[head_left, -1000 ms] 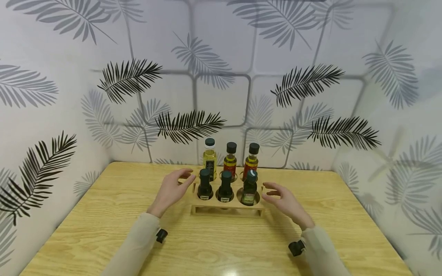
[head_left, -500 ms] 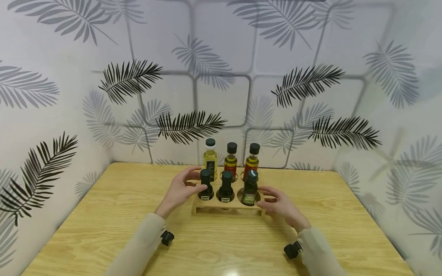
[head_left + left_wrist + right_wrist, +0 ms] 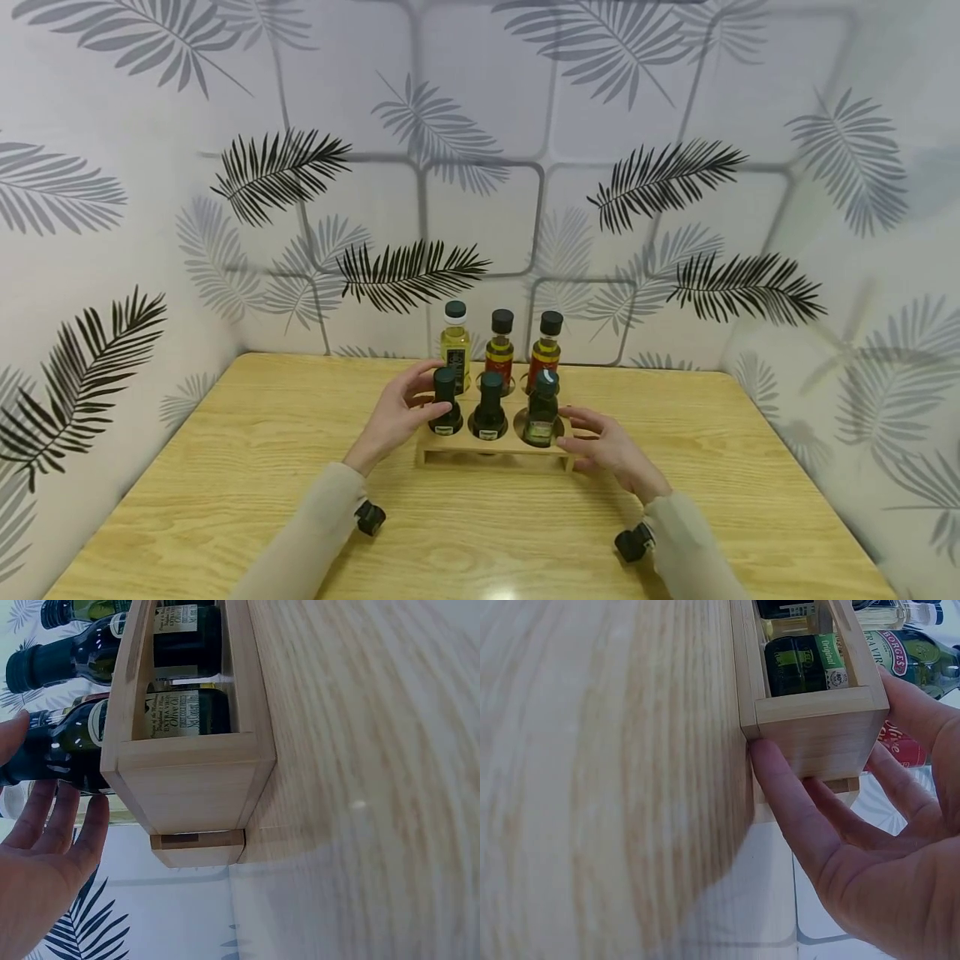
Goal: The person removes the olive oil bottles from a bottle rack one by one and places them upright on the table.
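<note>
A pale yellow wood-grain worktop (image 3: pixel 225 500) meets a whitish back wall (image 3: pixel 480 221) printed with black palm fronds (image 3: pixel 416 276), paler grey ones and rounded grey rectangles (image 3: pixel 540 217). The left wall (image 3: pixel 75 267) and right wall (image 3: pixel 915 275) carry similar fronds. Toward the top, the back wall looks bluer. A bright reflection (image 3: pixel 498 593) glints on the worktop's wood at the head view's bottom edge.

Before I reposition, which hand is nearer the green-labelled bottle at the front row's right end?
Right. The right hand grips the wooden rack at its right end, beside the green-labelled bottle; the left hand is at the opposite end, around the dark bottle.
</note>
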The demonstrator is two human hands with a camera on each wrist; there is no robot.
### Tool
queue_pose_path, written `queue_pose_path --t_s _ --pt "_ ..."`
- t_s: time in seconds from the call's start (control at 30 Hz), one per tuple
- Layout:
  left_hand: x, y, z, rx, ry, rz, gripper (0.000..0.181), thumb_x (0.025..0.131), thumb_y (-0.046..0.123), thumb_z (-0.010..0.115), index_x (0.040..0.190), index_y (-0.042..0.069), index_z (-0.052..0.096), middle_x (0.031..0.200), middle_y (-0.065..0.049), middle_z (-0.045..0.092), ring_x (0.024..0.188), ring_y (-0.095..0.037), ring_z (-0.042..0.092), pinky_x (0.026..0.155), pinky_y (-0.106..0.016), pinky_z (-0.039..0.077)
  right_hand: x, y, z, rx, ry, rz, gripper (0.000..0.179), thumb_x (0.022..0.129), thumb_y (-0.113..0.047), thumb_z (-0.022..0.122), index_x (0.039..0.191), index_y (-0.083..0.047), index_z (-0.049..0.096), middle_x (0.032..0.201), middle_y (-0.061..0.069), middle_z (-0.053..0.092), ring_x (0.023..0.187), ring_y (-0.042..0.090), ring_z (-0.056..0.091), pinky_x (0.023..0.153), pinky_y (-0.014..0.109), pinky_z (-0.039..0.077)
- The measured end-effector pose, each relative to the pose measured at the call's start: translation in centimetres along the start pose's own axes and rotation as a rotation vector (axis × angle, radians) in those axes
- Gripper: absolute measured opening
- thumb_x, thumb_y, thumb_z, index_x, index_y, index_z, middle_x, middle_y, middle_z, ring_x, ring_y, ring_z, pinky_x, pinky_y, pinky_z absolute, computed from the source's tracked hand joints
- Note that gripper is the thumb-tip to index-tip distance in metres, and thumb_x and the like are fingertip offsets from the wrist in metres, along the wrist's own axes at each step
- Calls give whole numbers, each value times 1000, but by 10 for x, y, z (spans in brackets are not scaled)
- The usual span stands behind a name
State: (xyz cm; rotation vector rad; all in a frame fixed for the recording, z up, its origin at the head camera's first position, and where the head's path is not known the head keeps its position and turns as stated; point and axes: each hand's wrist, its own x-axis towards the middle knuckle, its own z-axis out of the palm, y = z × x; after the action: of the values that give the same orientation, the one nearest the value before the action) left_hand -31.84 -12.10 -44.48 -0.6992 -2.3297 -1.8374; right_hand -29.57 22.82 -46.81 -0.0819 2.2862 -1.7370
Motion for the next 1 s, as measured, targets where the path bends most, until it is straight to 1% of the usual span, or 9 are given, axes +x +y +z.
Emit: queue_pose_path --t_s 0.07,0.17,0.23,0.3,0.43,0.5,0.63,0.83,1.0 --pt "0 -1 1 -12 -12 5 64 90 2 70 147 9 43 129 -23 60 118 -41 58 97 -56 49 0 0 0 10 7 13 63 89 -26 75 145 -18 49 156 22 29 133 41 46 83 41 58" --pt "-1 -3 2 1 -32 0 67 89 2 70 149 13 41 127 -22 60 115 -40 60 94 -55 51 0 1 1 13 4 18 63 89 -25 74 146 -19 48 157 22 29 132 40 48 82 40 59" --pt "-2 -3 1 21 -42 -3 70 88 3 71 150 16 39 126 -20 61 114 -38 60 95 -54 50 0 1 1 17 4 16 62 90 -24 74 146 -18 48 156 23 29 132 41 47 81 40 59" --pt "-4 -5 0 38 -43 -9 73 88 5 73 150 20 38 125 -18 61 115 -35 60 97 -53 49 -1 1 2 22 2 18 62 89 -24 74 146 -18 49 156 23 29 135 42 44 80 41 59" --pt "-5 -6 -1 53 -51 -5 76 88 5 73 151 23 36 127 -14 60 118 -32 60 98 -53 49 -1 0 4 22 -9 21 63 90 -23 73 147 -17 47 156 25 28 141 44 33 80 43 59" --pt "-5 -6 0 59 -61 -2 76 88 4 73 151 24 35 128 -13 59 119 -31 59 97 -51 50 0 0 3 29 -4 29 63 90 -22 74 147 -17 48 156 24 28 142 44 31 80 43 59" --pt "-4 -7 2 75 -76 -11 78 86 1 73 151 24 35 129 -13 59 119 -30 60 95 -50 51 0 1 3 34 14 36 62 89 -21 75 146 -18 49 156 24 30 141 44 34 78 43 60" --pt "-1 -9 4 78 -59 -46 82 81 0 78 148 26 39 129 -15 60 117 -32 60 96 -50 51 2 2 2 36 14 34 63 88 -24 75 146 -20 50 156 23 30 140 43 37 78 43 60" --pt "2 -11 3 77 -71 -65 79 81 4 79 148 22 41 130 -16 60 118 -32 60 99 -49 50 0 0 1 22 12 24 64 90 -24 73 148 -17 47 156 27 28 137 45 40 79 45 59"
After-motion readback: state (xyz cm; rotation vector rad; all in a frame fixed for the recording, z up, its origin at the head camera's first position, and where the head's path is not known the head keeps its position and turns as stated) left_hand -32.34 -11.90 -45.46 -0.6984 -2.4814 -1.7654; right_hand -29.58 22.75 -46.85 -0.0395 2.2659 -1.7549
